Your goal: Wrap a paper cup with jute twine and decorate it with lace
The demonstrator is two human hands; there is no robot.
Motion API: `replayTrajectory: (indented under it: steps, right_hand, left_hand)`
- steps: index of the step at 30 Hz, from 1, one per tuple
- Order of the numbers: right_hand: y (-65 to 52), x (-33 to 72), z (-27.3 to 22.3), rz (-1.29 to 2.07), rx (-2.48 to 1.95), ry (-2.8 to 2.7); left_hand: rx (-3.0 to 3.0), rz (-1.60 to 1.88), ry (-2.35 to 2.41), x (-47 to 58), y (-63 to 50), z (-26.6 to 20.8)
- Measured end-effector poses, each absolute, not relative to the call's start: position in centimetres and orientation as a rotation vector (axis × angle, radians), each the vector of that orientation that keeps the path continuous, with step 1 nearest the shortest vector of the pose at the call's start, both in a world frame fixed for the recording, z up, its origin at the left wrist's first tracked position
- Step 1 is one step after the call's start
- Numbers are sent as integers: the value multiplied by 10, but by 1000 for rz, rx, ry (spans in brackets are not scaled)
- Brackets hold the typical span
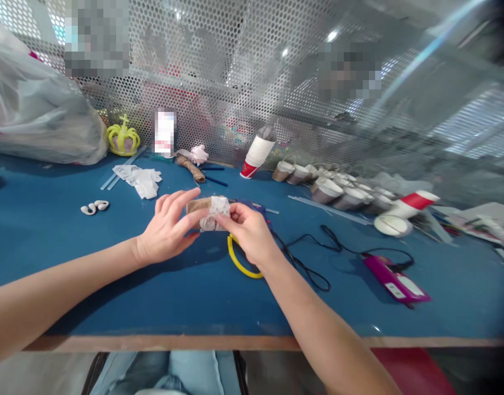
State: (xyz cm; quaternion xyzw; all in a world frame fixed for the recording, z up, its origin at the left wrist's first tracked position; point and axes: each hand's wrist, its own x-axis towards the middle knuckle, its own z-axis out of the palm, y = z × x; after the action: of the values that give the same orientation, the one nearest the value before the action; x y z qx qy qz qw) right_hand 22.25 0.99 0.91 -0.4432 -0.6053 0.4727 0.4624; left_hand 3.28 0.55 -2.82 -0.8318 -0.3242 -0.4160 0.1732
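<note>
In front of me I hold a small brown piece point(198, 206), like cardboard, with white lace ribbon point(219, 206) around its right part. My right hand point(250, 227) pinches the lace-covered end, thumb in front. At the other end is my left hand point(167, 227), its index finger and thumb against the brown piece and the other fingers raised and spread. Just under my right hand lies a yellow curved handle point(239, 264), partly hidden, on the blue tabletop point(173, 307). A dark blue patterned item behind that hand is mostly covered.
Twine point(190, 168), a crumpled white glove point(143, 180) and white earbuds point(94, 207) lie left. Stacked paper cups point(258, 152) lean by the perforated screen point(219, 104). Several small filled cups point(326, 190) stand right. A black cord point(305, 269) runs to a purple box point(396, 280).
</note>
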Motion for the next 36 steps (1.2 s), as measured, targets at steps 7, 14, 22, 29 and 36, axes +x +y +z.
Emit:
replayTrajectory:
  steps: [7,14,22,29,36]
  right_hand:
    - [1,218,10,1069,-1046,-1680]
    - [-4,228,16,922,-1117,-1882]
    - [-5,233,16,874,-1024,-2061]
    - [-10,233,22,803,-1006,-2158]
    - [-14,232,24,801,-1017,-2192]
  left_hand:
    - [-2376,-1308,-734,35,2,-19]
    - [-2635,-1479,-730,34,-7,-9]
    - [-2583,-2919,-1394,36,-8,16]
    - [-2151,-3544,-2114,34,5,12]
    - [-2625,-3370,-1839,32,3,10]
